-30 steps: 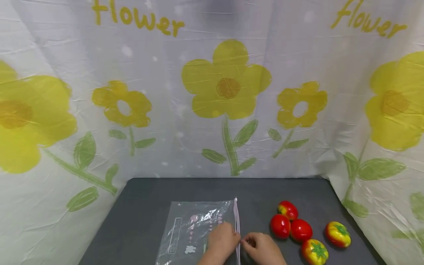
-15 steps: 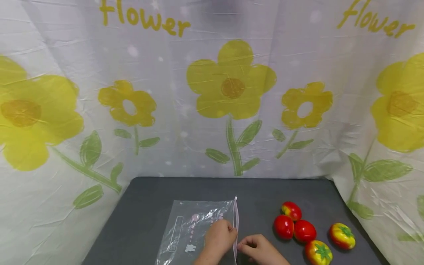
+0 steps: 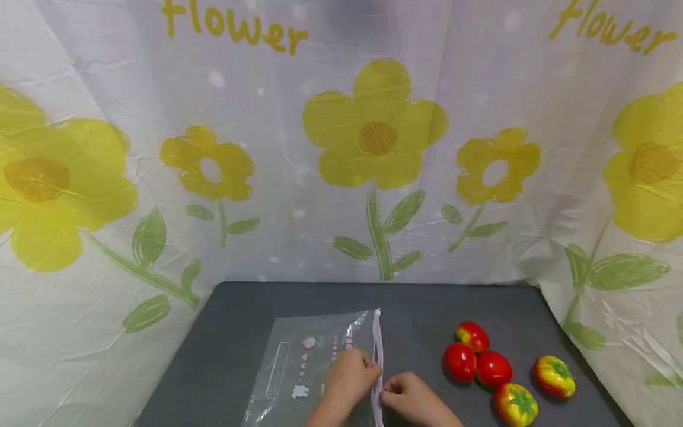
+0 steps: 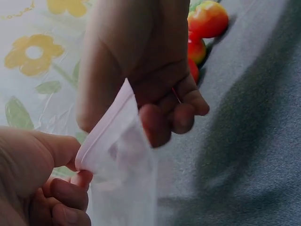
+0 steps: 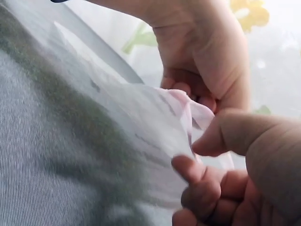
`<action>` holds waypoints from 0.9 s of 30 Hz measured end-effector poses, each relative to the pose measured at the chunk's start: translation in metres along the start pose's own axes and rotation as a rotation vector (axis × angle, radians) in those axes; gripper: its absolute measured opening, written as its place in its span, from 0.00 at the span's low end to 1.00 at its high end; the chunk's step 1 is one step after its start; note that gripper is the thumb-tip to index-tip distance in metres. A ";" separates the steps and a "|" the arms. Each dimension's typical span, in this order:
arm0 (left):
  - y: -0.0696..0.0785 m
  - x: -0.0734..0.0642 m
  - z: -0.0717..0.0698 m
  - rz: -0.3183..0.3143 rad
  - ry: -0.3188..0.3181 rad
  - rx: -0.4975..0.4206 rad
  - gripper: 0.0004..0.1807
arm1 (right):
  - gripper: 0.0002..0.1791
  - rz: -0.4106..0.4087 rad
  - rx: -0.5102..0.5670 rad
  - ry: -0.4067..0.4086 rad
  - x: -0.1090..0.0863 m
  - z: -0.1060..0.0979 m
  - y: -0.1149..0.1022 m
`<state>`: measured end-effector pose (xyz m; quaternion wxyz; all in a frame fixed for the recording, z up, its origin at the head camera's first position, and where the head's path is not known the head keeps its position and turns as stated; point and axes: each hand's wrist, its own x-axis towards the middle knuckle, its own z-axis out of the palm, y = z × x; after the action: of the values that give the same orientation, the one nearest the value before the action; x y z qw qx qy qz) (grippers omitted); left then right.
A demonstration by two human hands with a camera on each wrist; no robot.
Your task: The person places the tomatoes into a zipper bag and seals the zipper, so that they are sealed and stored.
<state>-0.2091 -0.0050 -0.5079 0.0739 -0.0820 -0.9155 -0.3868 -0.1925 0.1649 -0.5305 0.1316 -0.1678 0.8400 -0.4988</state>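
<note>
A clear plastic zipper bag (image 3: 283,362) with pink printed shapes lies on the table, its pale pink zip edge (image 3: 378,350) facing right. My left hand (image 3: 348,376) pinches that edge between thumb and finger, as the left wrist view also shows. Just nearer to me, my right hand (image 3: 415,399) has its thumb and index finger on the same edge. In the right wrist view the pink rim (image 5: 188,110) runs between the right thumb and index finger. The two strips of the mouth stand slightly apart near the hands. The bag's near end is cut off.
Right of the hands, several glossy red toy fruits (image 3: 493,369) lie grouped on the dark table (image 3: 240,314). A red-yellow one with a green top (image 3: 555,377) sits apart, farther right. A flower-print curtain (image 3: 288,178) surrounds the table's back and sides.
The right hand has moved left from beside the bag's edge onto it. The left hand keeps its pinch, and the bag has shifted slightly. The head view has turned a little.
</note>
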 end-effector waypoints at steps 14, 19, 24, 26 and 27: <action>0.006 0.000 -0.027 -0.040 0.039 0.024 0.17 | 0.18 0.115 -0.069 0.259 0.014 0.016 0.004; 0.005 0.001 -0.049 -0.065 0.089 0.073 0.19 | 0.17 0.190 -0.041 0.279 0.010 0.014 0.009; 0.000 -0.001 -0.068 -0.100 0.092 0.065 0.20 | 0.18 0.311 0.054 0.245 0.003 0.005 0.011; -0.001 -0.002 -0.073 -0.117 0.087 0.054 0.20 | 0.18 0.349 0.106 0.221 0.000 0.001 0.010; -0.002 -0.003 -0.074 -0.117 0.084 0.046 0.20 | 0.18 0.368 0.140 0.205 -0.001 -0.002 0.010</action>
<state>-0.2010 -0.0599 -0.4588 0.0914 -0.0102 -0.9235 -0.3723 -0.1933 0.1710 -0.5383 0.1459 0.0495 0.8287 -0.5380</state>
